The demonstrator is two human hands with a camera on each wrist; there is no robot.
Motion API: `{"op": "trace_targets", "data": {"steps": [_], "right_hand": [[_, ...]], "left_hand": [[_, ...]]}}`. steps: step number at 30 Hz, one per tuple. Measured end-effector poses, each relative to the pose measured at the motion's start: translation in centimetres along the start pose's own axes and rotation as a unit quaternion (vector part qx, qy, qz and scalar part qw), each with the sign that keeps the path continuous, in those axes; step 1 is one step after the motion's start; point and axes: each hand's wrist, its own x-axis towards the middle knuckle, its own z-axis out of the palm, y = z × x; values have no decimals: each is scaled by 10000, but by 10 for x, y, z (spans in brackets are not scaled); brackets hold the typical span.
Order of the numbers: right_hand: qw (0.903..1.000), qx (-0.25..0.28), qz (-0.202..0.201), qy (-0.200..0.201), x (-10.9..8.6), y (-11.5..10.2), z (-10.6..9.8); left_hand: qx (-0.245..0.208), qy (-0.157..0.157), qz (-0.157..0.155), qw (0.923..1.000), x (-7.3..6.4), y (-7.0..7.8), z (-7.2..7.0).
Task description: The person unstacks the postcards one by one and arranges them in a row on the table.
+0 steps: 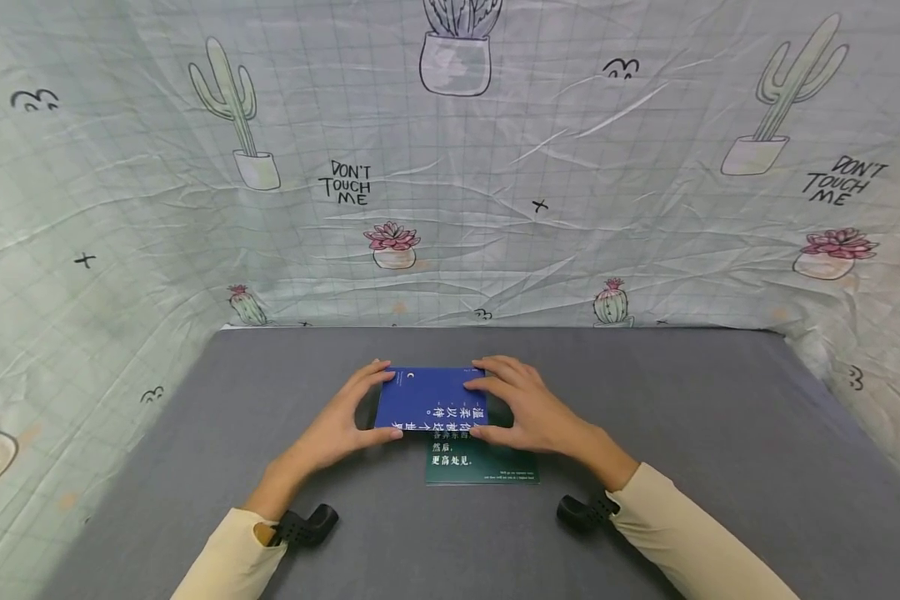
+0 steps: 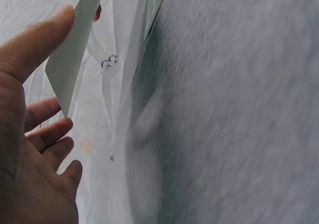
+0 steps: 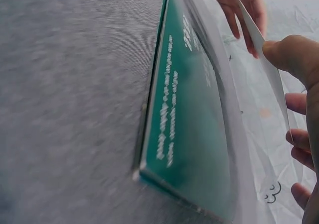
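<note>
Fingers [image 1: 378,435] of L hand [image 1: 337,419] & R hand [image 1: 537,415] pinch blue card [image 1: 431,402] nr. its ends, thumbs at near long edge. Posn.: above table [image 1: 285,375], toward far edge, slightly L of mid-width. Risk: uneven pinch may bow or drop card; low pass may snag green card [image 1: 487,469] below. Appearance: thin, white txt. inverted, small moon, pale underside.

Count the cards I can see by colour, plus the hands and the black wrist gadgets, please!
Blue card: 1
Green card: 1 on top; any beneath it can't be counted
Hands: 2, a left hand and a right hand
Black wrist gadgets: 2
Total: 6
</note>
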Motion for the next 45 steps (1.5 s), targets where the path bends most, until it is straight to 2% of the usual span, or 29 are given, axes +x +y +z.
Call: {"op": "trace_targets", "data": {"steps": [5, 16, 25, 30, 37, 45], "right_hand": [[10000, 60, 9, -3, 13, -1, 4], [9994, 21, 311, -160, 43, -6, 19], [9985, -60, 391, -372, 68, -10, 32], [9978, -118, 382, -535, 78, -10, 39], [9961, -205, 456, -730, 90, -9, 47], [9946, 121, 694, -767, 100, -9, 59]], "left_hand": [[9, 72, 36, 10000, 2, -7, -9], [217, -63, -325, 9992, 5, -29, -30], [362, -72, -421, 9984, 5, -46, -48], [473, -104, -523, 9975, 4, -54, -56], [508, -147, -496, 9974, 6, -65, -63], [474, -316, -738, 9957, 9, -71, -75]]}}
